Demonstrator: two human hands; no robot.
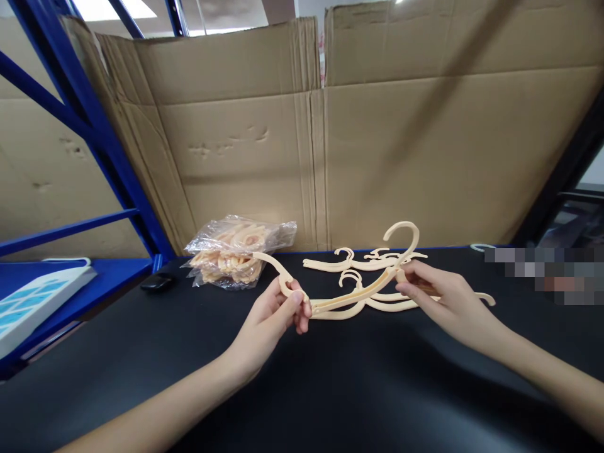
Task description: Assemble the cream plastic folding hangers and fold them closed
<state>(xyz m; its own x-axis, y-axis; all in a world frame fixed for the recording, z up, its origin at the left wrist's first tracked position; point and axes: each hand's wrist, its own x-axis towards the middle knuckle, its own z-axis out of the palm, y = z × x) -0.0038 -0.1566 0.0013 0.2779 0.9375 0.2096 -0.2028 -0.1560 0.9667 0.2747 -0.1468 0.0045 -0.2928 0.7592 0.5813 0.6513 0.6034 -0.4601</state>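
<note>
A cream plastic folding hanger [352, 299] is held up between my two hands, its hook rising at the right. My left hand [278, 308] pinches the jointed left part, where a curved end piece sticks out up and to the left. My right hand [436, 292] is closed round the hanger just below the hook; part of the grip is hidden by the fingers. Behind the held one, more cream hangers [325, 265] lie on the black table [321, 390]. To the left of them sits a clear plastic bag [236, 248] packed with cream hanger pieces.
A black computer mouse [156, 282] lies left of the bag. On a blue shelf at far left rests a white and blue tray-like object [42, 302]. Cardboard sheets [245, 138] wall off the back, with a blue metal frame [108, 157] on the left.
</note>
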